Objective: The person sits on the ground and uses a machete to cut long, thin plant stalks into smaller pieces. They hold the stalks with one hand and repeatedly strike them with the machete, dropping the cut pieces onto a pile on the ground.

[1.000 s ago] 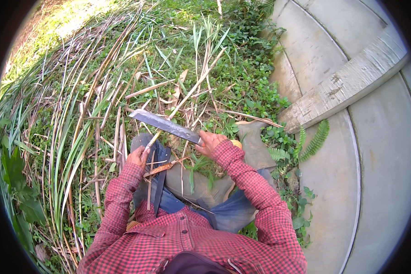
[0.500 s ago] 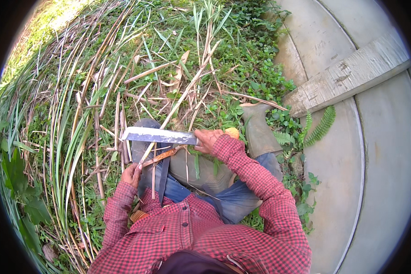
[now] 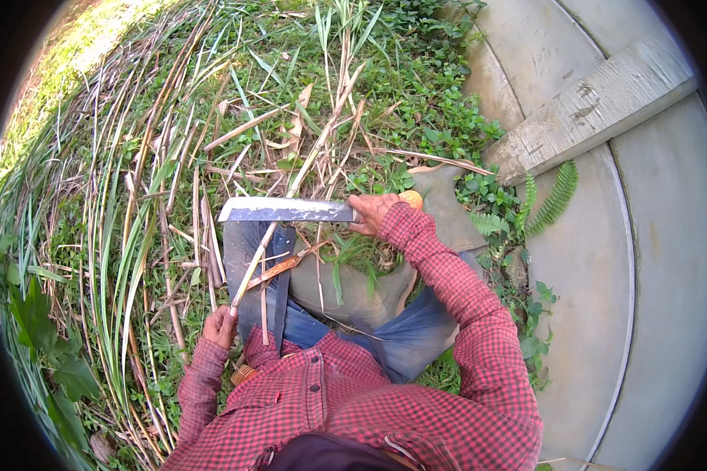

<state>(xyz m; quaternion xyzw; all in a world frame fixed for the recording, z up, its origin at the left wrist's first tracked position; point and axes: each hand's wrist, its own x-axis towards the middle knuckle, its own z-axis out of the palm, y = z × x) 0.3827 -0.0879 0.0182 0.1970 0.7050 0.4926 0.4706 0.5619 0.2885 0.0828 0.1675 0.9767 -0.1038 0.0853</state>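
My right hand (image 3: 375, 213) is closed round the grip of a machete. Its long, wide blade (image 3: 291, 209) points left and lies across a pale cane stalk (image 3: 251, 269), hiding a short stretch of it. An orange-yellow knob (image 3: 411, 201) shows beside the right wrist; I cannot tell whether it is the machete's handle end. Lower left, my left hand (image 3: 221, 327) grips the near end of the stalk, which slants up and away over my thigh toward leafy tops (image 3: 346, 35). An orange-brown strip (image 3: 279, 269) lies across my leg near the stalk.
Cut stalks and long grass blades (image 3: 137, 196) spread over the left side. My boots (image 3: 445, 206) rest on the weeds. To the right, a wooden plank (image 3: 597, 110) lies on grey curved sheets (image 3: 573, 275), with a fern (image 3: 554, 200) at their edge.
The machete and right hand have moved farther from me and slightly right along the stalk. My left hand has come back a little toward my body, still gripping the stalk.
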